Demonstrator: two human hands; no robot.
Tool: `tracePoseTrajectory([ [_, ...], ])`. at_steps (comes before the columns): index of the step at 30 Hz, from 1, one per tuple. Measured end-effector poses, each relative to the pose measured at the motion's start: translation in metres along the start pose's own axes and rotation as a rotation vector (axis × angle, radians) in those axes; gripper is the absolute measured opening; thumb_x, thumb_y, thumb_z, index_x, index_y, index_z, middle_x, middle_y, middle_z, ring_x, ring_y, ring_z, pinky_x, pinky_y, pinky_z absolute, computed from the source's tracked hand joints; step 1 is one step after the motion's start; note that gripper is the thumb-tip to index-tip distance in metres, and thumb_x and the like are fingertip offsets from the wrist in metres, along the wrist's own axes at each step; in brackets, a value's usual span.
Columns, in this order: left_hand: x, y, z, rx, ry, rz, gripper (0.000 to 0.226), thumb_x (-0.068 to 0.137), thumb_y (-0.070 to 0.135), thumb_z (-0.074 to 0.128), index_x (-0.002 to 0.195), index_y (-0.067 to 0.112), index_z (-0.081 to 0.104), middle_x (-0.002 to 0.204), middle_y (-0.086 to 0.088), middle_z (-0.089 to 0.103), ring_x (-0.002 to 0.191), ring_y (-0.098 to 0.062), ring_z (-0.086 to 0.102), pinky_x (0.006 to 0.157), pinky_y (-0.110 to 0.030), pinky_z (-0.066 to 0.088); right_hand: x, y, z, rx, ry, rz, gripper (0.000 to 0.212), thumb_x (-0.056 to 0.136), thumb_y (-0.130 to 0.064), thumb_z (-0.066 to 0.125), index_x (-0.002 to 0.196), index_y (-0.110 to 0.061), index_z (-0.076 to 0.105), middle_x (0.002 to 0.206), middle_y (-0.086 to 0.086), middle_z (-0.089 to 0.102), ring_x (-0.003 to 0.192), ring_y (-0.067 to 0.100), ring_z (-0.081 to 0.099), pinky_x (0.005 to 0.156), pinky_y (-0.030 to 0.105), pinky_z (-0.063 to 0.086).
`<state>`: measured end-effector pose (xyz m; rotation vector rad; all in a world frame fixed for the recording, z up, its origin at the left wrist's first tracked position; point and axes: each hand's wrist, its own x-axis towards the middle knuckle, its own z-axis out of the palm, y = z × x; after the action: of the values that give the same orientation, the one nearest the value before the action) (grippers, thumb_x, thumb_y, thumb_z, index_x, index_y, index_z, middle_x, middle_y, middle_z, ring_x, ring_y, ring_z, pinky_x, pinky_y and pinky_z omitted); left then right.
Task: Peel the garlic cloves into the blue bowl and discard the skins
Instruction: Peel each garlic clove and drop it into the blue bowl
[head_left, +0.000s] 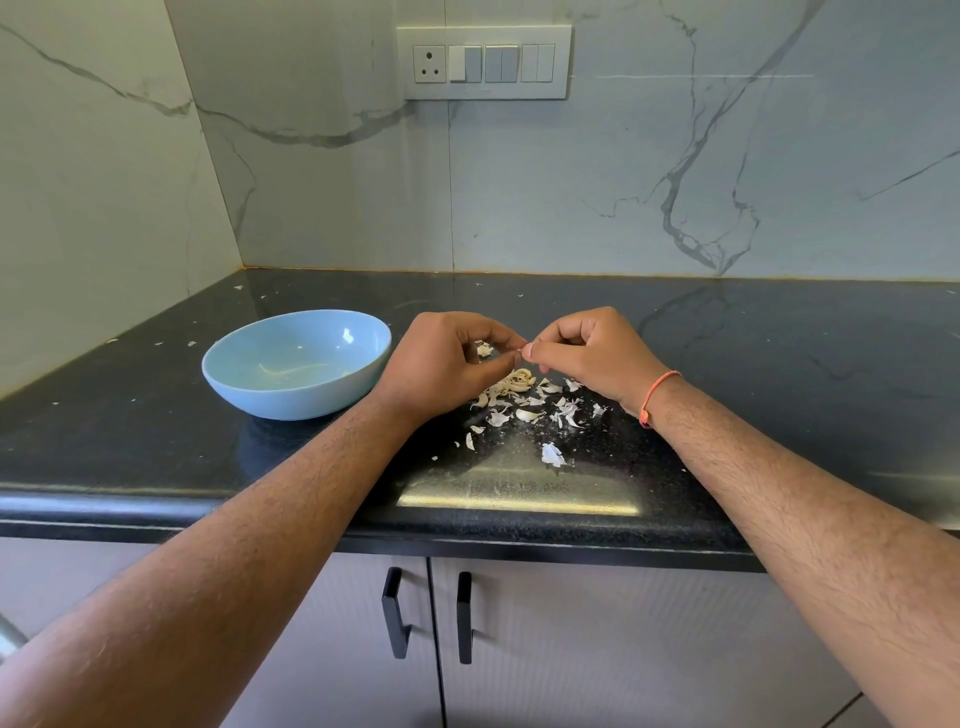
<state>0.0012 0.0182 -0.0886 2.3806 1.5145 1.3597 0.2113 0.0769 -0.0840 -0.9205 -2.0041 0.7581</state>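
Note:
My left hand (447, 358) and my right hand (587, 351) meet above the black counter, fingertips together, pinching a small garlic clove (521, 352) that is mostly hidden between them. Directly beneath the hands lies a pile of garlic pieces and white skins (519, 400), scattered toward the counter's front. The blue bowl (296, 364) stands just left of my left hand; pale bits lie at its bottom, too faint to tell apart.
The black counter (779, 364) ends in a rounded front edge (467, 530) with cabinet doors and two black handles (395, 613) below. Marble walls close the back and left. A switch panel (485, 62) hangs on the back wall. Tiny skin flecks dot the counter.

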Motion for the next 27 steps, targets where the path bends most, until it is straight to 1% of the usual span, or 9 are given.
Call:
tracePoseTrajectory([
  [2,0.000,0.000,0.000,-0.026,0.035,-0.038,0.008,0.092,0.030,0.081,0.098,0.034,0.083,0.067,0.029,0.068,0.050,-0.012,0.060,0.053,-0.023,0.046,-0.002,-0.003,-0.001,0.074,-0.013,-0.010,0.015,0.088,-0.028,0.082,0.080,-0.015,0.082,0.071,0.010,0.073,0.057,0.007,0.053,0.059,0.024,0.045],
  [4,-0.001,0.000,-0.001,-0.073,0.074,-0.071,0.007,0.092,0.031,0.081,0.099,0.030,0.082,0.062,0.023,0.070,0.047,-0.011,0.062,0.052,-0.024,0.048,-0.003,-0.003,-0.001,0.175,-0.031,-0.023,0.014,0.085,-0.025,0.086,0.094,-0.015,0.084,0.087,0.007,0.079,0.074,0.010,0.068,0.073,0.025,0.057],
  [6,-0.001,0.001,-0.002,-0.087,0.079,-0.079,0.008,0.091,0.033,0.082,0.098,0.028,0.082,0.060,0.026,0.068,0.045,-0.008,0.059,0.050,-0.021,0.045,-0.001,0.001,0.000,0.171,0.006,-0.048,0.017,0.084,-0.022,0.087,0.100,-0.015,0.083,0.095,0.004,0.081,0.088,0.016,0.074,0.086,0.030,0.060],
  [8,-0.002,0.003,-0.002,-0.070,0.063,-0.078,0.008,0.090,0.034,0.084,0.095,0.028,0.083,0.058,0.031,0.064,0.044,-0.004,0.056,0.051,-0.014,0.040,0.000,0.003,-0.001,0.137,0.057,-0.081,0.015,0.086,-0.020,0.085,0.100,-0.014,0.083,0.096,-0.001,0.081,0.094,0.016,0.076,0.089,0.029,0.061],
  [12,-0.001,0.002,-0.002,-0.068,0.048,-0.087,0.009,0.090,0.035,0.084,0.095,0.028,0.084,0.061,0.033,0.066,0.049,-0.002,0.062,0.053,-0.012,0.042,0.001,0.003,-0.001,0.140,0.076,-0.088,0.015,0.087,-0.016,0.083,0.100,-0.009,0.083,0.095,-0.002,0.081,0.077,-0.001,0.071,0.068,0.012,0.052],
  [15,-0.001,0.002,-0.002,-0.059,0.020,-0.069,0.009,0.092,0.033,0.081,0.099,0.029,0.084,0.062,0.036,0.065,0.050,-0.001,0.062,0.054,-0.009,0.040,0.002,0.005,-0.001,0.159,0.075,-0.060,0.014,0.088,-0.016,0.083,0.101,-0.011,0.083,0.095,0.004,0.081,0.069,0.006,0.069,0.055,0.019,0.051],
  [17,-0.001,0.002,-0.002,-0.049,0.010,-0.063,0.008,0.093,0.032,0.081,0.099,0.030,0.084,0.063,0.037,0.064,0.051,0.000,0.061,0.054,-0.008,0.040,0.002,0.006,-0.001,0.175,0.068,-0.048,0.013,0.087,-0.017,0.083,0.100,-0.013,0.083,0.094,0.006,0.081,0.069,0.015,0.069,0.054,0.027,0.053],
  [23,0.001,0.001,0.000,-0.017,-0.003,-0.055,0.004,0.095,0.030,0.078,0.095,0.027,0.079,0.069,0.037,0.065,0.056,-0.002,0.061,0.056,-0.007,0.039,0.004,0.010,0.000,0.252,0.048,-0.018,0.010,0.086,-0.020,0.085,0.096,-0.020,0.085,0.094,0.011,0.080,0.071,0.035,0.065,0.058,0.033,0.054],
  [27,0.001,0.003,0.000,-0.017,-0.054,-0.031,0.006,0.099,0.018,0.072,0.095,0.023,0.073,0.067,0.039,0.061,0.047,-0.004,0.049,0.051,-0.010,0.034,0.002,0.006,0.002,0.312,0.001,0.032,0.012,0.087,-0.012,0.082,0.099,-0.010,0.083,0.097,0.010,0.080,0.069,0.020,0.064,0.056,0.029,0.054],
])
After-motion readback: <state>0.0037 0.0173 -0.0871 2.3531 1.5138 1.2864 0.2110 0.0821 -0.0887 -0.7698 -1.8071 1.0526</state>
